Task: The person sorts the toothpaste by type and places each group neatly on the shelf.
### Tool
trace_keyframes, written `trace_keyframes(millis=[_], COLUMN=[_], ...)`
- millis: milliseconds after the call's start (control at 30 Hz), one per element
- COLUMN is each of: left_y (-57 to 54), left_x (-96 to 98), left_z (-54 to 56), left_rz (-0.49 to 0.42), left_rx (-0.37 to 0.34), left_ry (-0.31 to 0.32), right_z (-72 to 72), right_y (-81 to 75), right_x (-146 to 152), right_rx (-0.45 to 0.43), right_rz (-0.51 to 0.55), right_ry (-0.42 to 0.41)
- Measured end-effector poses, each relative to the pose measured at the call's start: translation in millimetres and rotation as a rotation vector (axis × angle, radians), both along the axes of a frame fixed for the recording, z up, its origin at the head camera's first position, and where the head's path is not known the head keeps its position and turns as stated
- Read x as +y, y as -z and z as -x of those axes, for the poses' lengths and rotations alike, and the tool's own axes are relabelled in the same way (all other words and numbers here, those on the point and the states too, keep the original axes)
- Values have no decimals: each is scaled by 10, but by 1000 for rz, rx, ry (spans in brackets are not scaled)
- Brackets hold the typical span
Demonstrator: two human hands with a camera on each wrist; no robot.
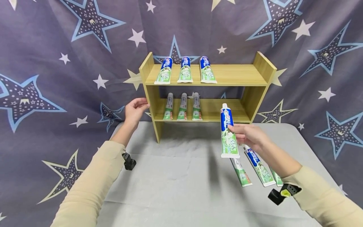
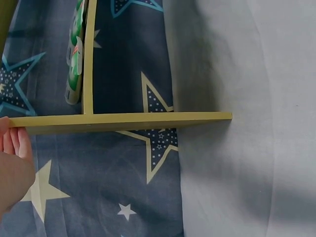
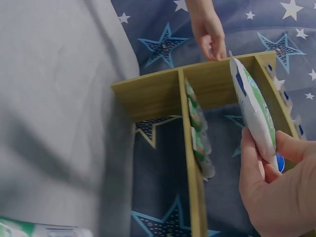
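Observation:
My right hand (image 1: 250,135) pinches a blue, white and green toothpaste tube (image 1: 230,142) between thumb and fingers. The tube is upright, white cap up, in front of the right part of a wooden two-tier shelf (image 1: 235,75). In the right wrist view the held tube (image 3: 256,106) shows its edge and white back. At the shelf's left side panel, my left hand (image 1: 135,110) holds the edge with its fingertips. Three blue-and-green toothpaste tubes (image 1: 185,71) lie on the upper tier. Three slimmer silver-and-green tubes (image 1: 182,107) lie on the lower tier, left of the bare right part.
On the grey tabletop (image 1: 170,186), a silver-and-green tube (image 1: 241,174) and a blue-and-green tube (image 1: 259,167) lie below my right hand. Another tube (image 1: 276,178) is partly hidden by my right forearm. A star-patterned curtain (image 1: 93,63) hangs behind the shelf.

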State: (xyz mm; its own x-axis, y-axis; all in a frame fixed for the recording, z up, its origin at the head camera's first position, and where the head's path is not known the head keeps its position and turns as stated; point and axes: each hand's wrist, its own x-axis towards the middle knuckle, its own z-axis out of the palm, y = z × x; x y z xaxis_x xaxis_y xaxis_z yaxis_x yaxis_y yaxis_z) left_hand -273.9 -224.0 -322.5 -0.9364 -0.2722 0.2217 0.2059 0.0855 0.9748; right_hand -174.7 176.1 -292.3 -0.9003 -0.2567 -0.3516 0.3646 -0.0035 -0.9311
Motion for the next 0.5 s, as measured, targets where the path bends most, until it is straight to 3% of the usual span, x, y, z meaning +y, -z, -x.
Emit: trace_keyframes(millis=[500], left_y=[5], left_x=[-1], left_z=[15], left_rz=[1], left_rx=[-5], left_ry=[-6], right_z=[115], right_y=[-521], right_x=[70], right_rx=[47], right_rz=[41], right_ry=[21])
